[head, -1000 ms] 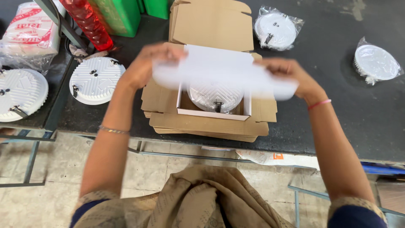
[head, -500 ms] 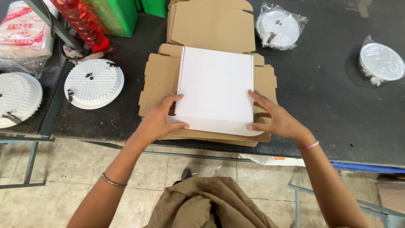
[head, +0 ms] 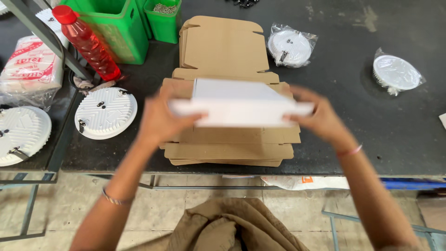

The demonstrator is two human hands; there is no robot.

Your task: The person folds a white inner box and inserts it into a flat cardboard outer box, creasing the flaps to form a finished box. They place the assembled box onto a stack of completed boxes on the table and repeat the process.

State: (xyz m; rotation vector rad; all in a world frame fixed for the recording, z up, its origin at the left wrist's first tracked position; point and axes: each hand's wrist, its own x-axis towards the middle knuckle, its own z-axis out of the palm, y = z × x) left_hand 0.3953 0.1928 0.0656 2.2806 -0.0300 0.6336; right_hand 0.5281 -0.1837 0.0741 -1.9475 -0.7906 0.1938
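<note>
A person's two hands lift a closed white box (head: 239,104) just above a stack of flat cardboard sheets (head: 230,144) on a dark table (head: 371,125). The left hand (head: 160,118) is clamped on the box's left end and the right hand (head: 320,118) on its right end, the hands apart with the box between them; motion blur softens both. Beyond the hands lie more flat cardboard (head: 223,44) and two bagged round white discs (head: 289,46) (head: 396,72). To the left of the left hand sits a bare white ribbed disc (head: 106,112), and farther left another (head: 21,135), with a red bottle (head: 86,42) and green bins (head: 121,25) beyond them. Handling this well seems to call for even pressure on both ends, keeping the box level so the flaps stay shut and nothing inside shifts, and keeping it clear of the cardboard edges below.
</note>
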